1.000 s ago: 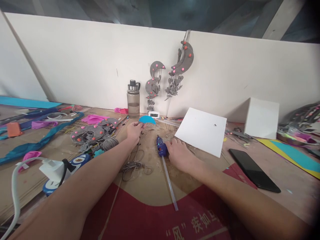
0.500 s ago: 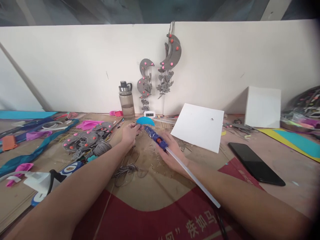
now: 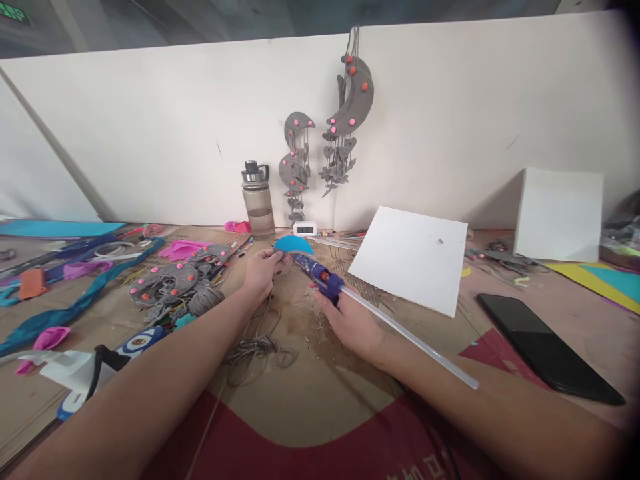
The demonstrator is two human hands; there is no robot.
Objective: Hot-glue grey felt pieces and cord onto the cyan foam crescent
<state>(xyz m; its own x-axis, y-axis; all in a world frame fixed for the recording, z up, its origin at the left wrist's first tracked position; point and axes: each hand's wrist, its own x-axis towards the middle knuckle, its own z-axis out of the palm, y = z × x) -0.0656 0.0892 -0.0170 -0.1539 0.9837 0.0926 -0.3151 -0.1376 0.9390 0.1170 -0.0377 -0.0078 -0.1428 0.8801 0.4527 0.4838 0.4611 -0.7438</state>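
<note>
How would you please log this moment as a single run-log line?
left hand: pinches blue foam piece | right hand: grips glue gun, nozzle at piece | glue stick trails behind

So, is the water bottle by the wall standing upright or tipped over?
Upright. The water bottle stands on its base on the table, lid on top, near the white wall.

A cluttered craft workbench [image 3: 575, 320] of bare brown board runs beneath a plain white partition wall [image 3: 150, 133], which spans the scene from nine to three o'clock. Grey crescent-moon hangings [image 3: 350, 100] dotted with pink decorate the wall at twelve o'clock. Above the partition, dark ceiling beams [image 3: 150, 20] show. A white box [image 3: 560, 213] leans at two o'clock. Lighting is soft and even, casting faint shadows.
</note>
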